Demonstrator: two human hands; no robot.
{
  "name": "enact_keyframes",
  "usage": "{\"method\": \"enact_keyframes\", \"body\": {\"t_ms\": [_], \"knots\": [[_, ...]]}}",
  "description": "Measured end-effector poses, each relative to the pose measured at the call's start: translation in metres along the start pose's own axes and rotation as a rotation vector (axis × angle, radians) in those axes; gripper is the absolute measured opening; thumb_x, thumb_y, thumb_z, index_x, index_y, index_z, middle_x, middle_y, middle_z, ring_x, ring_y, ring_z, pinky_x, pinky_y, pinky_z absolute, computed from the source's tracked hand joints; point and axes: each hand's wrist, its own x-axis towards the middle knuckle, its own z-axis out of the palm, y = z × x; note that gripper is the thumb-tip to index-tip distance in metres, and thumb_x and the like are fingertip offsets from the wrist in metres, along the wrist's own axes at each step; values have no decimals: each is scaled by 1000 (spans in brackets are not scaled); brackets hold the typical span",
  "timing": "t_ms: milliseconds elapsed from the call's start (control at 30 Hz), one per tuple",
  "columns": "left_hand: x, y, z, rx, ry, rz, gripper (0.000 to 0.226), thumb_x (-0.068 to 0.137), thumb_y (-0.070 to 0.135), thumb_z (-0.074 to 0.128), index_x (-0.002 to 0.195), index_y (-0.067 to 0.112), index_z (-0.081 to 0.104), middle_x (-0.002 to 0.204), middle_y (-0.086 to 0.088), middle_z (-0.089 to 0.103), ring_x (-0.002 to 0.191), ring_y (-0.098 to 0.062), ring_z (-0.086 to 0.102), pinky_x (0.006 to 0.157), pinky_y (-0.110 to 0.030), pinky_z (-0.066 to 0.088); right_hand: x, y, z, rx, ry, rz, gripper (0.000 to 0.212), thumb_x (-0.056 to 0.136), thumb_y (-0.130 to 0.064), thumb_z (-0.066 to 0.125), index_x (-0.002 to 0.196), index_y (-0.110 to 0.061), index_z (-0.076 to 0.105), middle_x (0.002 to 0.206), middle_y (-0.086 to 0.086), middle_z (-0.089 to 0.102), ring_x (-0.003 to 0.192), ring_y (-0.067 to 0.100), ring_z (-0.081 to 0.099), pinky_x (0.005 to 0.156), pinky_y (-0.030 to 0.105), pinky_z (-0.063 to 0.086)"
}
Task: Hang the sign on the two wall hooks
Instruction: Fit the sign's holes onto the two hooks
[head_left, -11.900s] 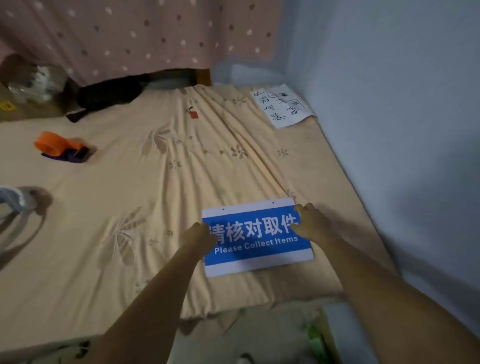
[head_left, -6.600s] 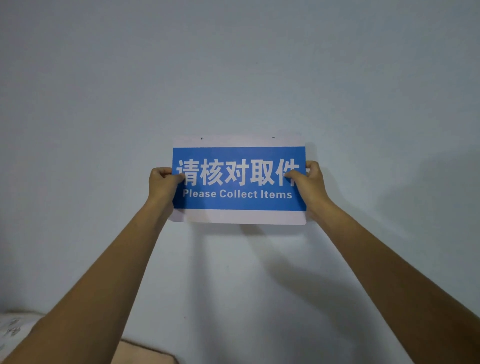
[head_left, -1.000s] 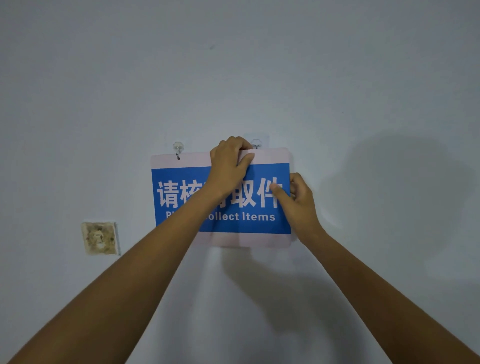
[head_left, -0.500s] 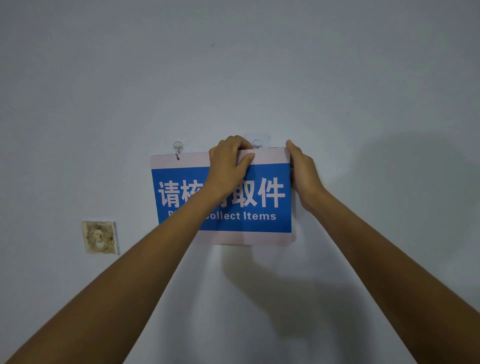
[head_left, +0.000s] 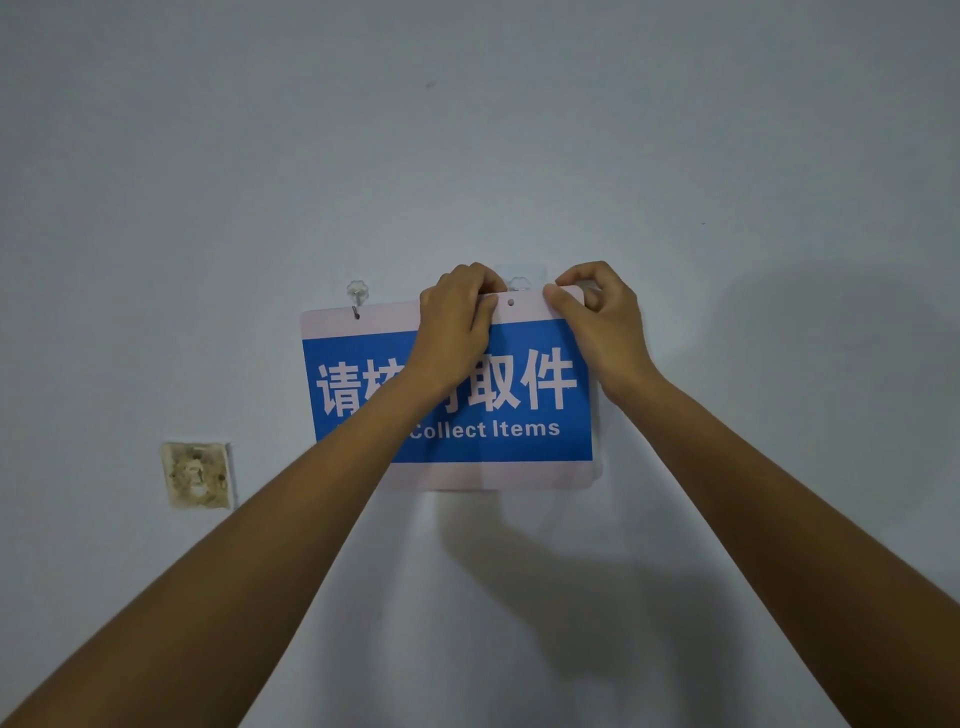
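The sign (head_left: 519, 395) has a bright blue panel with white Chinese characters and white English lettering, framed above and below by pale pinkish-white bands. The wall (head_left: 519, 130) is a flat, pale grey-blue. The two wall hooks, left hook (head_left: 357, 292) and right hook (head_left: 518, 283), are clear plastic. A wall plate (head_left: 196, 475) is cream, stained yellowish-brown.

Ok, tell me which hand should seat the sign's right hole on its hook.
Probably the right hand: it pinches the sign at its top right corner, beside the unhooked hole under the right hook. The left hand steadies the top edge.
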Motion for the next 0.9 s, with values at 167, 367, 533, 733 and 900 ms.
{"method": "enact_keyframes", "body": {"t_ms": [167, 367, 533, 733, 900], "knots": [[3, -13, -3, 59, 41, 25, 15, 93, 28, 52, 94, 14, 57, 96, -5, 63, 90, -19, 55, 89, -47, 47, 0, 0, -2, -35, 24, -30, 26, 90, -34, 60, 101, -18, 44, 84, -14, 61, 72, 5, 66, 55, 7, 50], [6, -14, -4, 23, 41, 38, 17, 93, 29, 53, 93, 12, 57, 97, -7, 61, 89, -20, 55, 86, -47, 48, 3, -1, 1, -19, 77, -37, 26, 89, -35, 61, 97, -18, 43, 92, -1, 66, 74, 8, 67, 53, 4, 47], [7, -19, -2, 2, 89, 23, 18, 91, 28, 57, 94, 11, 57, 103, -9, 55, 86, -14, 51, 88, -41, 50, 5, 1, 5, -42, 95, -41, 26, 88, -36, 62, 96, -18, 45, 88, -7, 63, 70, 5, 65, 54, 4, 47], [7, -21, 2, 11, 105, 17, 17, 91, 30, 57, 93, 13, 56, 103, -7, 55, 88, -15, 53, 89, -46, 50, 7, 3, 7, -56, 129, -44, 28, 87, -37, 64, 95, -17, 46, 92, -1, 67, 72, 6, 66, 58, 8, 49], [6, -20, 1, 6, 90, 27, 16, 91, 29, 57, 92, 13, 57, 102, -8, 55, 88, -16, 54, 88, -46, 50, 5, 5, 7, -60, 135, -36, 29, 87, -37, 64, 95, -17, 45, 94, -3, 66, 74, 7, 66, 61, 11, 50]]}}
